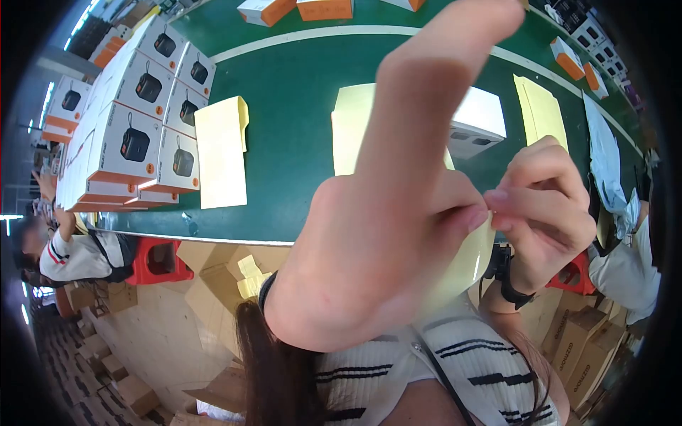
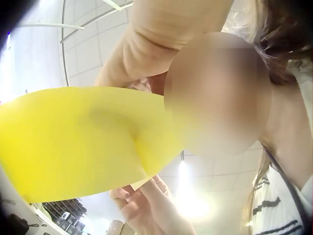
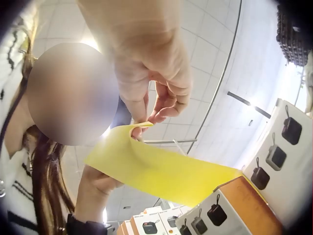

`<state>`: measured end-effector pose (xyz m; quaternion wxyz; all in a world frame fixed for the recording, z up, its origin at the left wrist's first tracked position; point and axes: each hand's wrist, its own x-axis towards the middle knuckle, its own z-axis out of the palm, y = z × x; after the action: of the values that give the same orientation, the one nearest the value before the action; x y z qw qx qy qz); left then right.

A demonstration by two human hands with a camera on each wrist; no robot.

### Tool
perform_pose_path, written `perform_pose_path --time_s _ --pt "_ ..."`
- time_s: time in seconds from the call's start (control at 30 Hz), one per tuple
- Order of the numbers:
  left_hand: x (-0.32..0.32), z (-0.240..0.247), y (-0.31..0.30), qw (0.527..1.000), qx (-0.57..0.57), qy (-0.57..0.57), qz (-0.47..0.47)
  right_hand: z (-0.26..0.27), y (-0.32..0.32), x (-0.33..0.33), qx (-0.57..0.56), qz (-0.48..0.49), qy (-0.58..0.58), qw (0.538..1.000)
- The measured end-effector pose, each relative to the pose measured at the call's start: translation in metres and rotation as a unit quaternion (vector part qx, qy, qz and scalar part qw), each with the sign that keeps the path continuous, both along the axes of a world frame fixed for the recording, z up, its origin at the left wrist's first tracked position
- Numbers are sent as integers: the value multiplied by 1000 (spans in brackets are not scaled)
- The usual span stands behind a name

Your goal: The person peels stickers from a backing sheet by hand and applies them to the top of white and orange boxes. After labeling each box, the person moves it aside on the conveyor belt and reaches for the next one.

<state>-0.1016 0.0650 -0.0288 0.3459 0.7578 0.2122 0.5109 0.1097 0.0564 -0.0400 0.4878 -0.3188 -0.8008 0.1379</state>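
A curved yellow sheet is held up in front of the body. My left hand looms large in the head view, one finger pointing up, its thumb and another finger pinching the sheet's edge. Close beside it, my right hand pinches the same edge between thumb and fingertips, the other fingers curled. The two hands' fingertips nearly meet. Behind my left hand stands a white box, partly hidden, near a yellow sheet lying on the green table.
Stacked speaker boxes stand on the table's left, beside a folded yellow sheet. Another yellow sheet lies at the right. White-and-orange boxes lie at the far edge. Cartons and red stools are below; people sit at both sides.
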Motion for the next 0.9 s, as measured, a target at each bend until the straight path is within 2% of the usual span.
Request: perform_pose_path --time_s 0.13,0.17,0.3,0.43,0.57,0.73,0.8,0.83,0.87,0.9 --pt "2 1 6 999 27 22 -23 -4 1 1 11 -19 29 999" --pt "2 2 7 999 34 27 -29 -5 3 4 15 3 23 1000" --pt "24 0 56 996 61 48 -53 -4 3 3 -1 21 39 999" --pt "4 3 31 991 85 72 -79 -3 5 0 -36 -5 53 998" --pt "-8 6 30 984 110 95 -104 -9 5 3 23 12 34 999" --pt "-1 2 25 990 128 55 -24 -17 0 -3 51 0 65 997" --pt "3 0 24 990 139 35 15 -23 -4 -9 30 -79 161 983" --pt "5 -2 24 988 148 25 35 -22 -7 -14 34 -79 162 983" --pt "7 -3 24 986 157 14 55 -20 -12 -21 -90 -53 314 944" --pt "9 -5 25 983 166 3 75 -18 -15 -25 -211 -23 451 867"
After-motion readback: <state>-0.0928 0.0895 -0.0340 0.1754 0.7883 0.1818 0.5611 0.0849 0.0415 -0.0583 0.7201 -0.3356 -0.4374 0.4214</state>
